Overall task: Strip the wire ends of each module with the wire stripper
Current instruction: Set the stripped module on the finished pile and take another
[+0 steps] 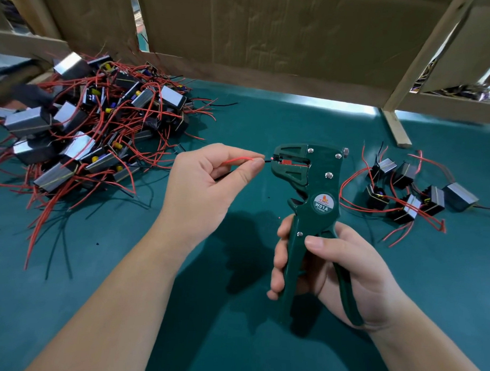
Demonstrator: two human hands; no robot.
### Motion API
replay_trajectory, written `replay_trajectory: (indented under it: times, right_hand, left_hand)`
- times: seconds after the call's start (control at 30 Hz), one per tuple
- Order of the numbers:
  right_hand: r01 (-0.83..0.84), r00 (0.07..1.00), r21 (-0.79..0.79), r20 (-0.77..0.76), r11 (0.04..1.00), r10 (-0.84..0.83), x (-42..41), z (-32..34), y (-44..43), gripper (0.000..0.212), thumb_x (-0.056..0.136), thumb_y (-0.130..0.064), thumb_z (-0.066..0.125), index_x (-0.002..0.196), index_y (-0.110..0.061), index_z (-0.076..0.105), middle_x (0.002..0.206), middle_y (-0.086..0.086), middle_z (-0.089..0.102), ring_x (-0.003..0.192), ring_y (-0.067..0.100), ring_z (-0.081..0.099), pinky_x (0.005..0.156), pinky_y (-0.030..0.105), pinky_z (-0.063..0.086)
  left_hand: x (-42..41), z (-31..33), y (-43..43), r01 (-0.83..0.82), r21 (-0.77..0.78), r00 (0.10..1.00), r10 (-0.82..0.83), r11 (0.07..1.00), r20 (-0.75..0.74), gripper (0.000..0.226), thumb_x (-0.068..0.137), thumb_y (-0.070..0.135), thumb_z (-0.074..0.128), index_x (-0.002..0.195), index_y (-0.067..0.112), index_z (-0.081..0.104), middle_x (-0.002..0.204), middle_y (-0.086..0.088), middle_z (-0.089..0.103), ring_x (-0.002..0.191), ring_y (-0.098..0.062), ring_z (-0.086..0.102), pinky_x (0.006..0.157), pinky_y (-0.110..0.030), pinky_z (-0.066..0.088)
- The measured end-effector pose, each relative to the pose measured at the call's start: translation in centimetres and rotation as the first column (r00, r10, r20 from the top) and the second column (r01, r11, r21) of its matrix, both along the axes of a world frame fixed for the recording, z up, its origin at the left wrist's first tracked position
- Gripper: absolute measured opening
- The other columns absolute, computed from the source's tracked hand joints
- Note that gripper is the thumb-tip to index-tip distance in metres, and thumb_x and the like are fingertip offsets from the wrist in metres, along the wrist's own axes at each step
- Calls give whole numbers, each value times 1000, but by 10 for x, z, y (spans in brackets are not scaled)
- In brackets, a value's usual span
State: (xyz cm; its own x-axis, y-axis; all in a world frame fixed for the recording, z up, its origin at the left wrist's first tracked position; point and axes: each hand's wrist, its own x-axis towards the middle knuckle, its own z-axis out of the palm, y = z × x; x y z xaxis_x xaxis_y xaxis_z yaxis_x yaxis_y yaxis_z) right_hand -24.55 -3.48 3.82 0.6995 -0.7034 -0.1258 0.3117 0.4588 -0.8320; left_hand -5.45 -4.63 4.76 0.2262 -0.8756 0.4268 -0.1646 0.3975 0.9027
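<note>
My right hand (pixel 335 269) is shut on the handles of a dark green wire stripper (pixel 313 187), held upright with its jaws pointing left. My left hand (pixel 207 184) pinches a thin red wire (pixel 239 159) between thumb and forefinger, its tip right at the stripper's jaws. A black wire also runs under that hand. The module on that wire is hidden behind my left hand. A big heap of modules (pixel 87 124) with red and black wires lies at the left. A smaller group of modules (pixel 407 191) lies at the right.
The work surface is a green mat (pixel 149 334). Cardboard panels (pixel 271 33) stand along the back, and a wooden strut (pixel 398 129) rests on the mat at the back right. Small bits of stripped insulation dot the mat at the far left.
</note>
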Motion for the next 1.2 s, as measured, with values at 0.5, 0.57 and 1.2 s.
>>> replay_trajectory:
  times: [0.5,0.57,1.2]
  right_hand:
    - [-28,999,-6,22,1000,28,-2,1,0,52,63,-27,83,103,0,63,82,25,60,67,38,61,68,52,52]
    - [-43,998,0,41,999,43,-2,1,-1,52,64,-27,83,103,0,63,83,25,59,68,38,61,69,52,52]
    - [-25,999,-13,33,1000,26,-3,3,0,42,66,-26,81,97,-4,64,77,22,61,62,35,61,63,49,53]
  left_hand:
    - [-2,0,0,-8,-34,999,7,999,-32,14,85,4,68,81,18,69,71,18,69,69,6,61,68,-7,44]
    - [-2,0,0,-8,-33,1000,7,999,-27,14,85,5,68,81,18,69,71,18,69,69,7,61,68,-8,44]
    - [-4,6,4,29,-29,998,-30,999,-60,13,85,4,66,81,16,68,67,20,67,63,9,57,63,-5,41]
